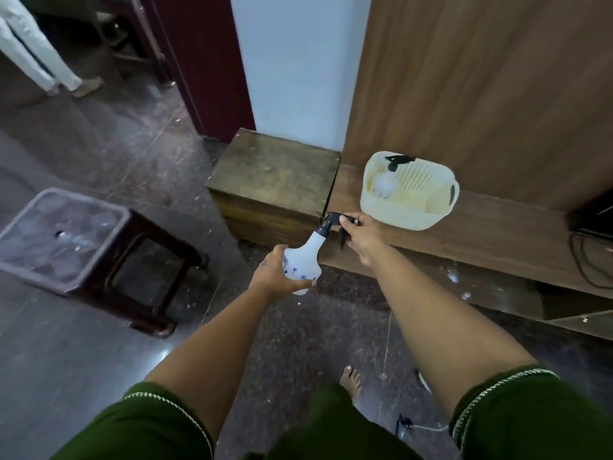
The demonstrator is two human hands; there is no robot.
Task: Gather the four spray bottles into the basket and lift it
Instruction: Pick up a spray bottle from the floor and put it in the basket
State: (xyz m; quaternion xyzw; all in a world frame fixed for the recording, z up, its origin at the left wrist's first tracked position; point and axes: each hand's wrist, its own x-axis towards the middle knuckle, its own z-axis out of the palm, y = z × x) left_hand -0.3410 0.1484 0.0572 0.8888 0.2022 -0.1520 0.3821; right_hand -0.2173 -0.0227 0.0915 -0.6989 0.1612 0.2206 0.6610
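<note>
A white spray bottle (306, 257) with a black nozzle is held in the air, tilted, in front of the low wooden shelf (481, 227). My left hand (277, 275) grips its round body from below. My right hand (360, 235) holds its black trigger head. To the right of it, a cream plastic basket (431, 207) stands on the shelf. Inside the basket lies another white spray bottle (386, 182) with a black trigger head. No other bottle shows in this view.
A wooden box (272, 180) sits left of the shelf against the wall. A dark stool (142, 270) with a clear plastic tray (56, 237) on top stands at left. Black cables (587, 257) lie at far right. Another person's legs (39, 61) show at top left.
</note>
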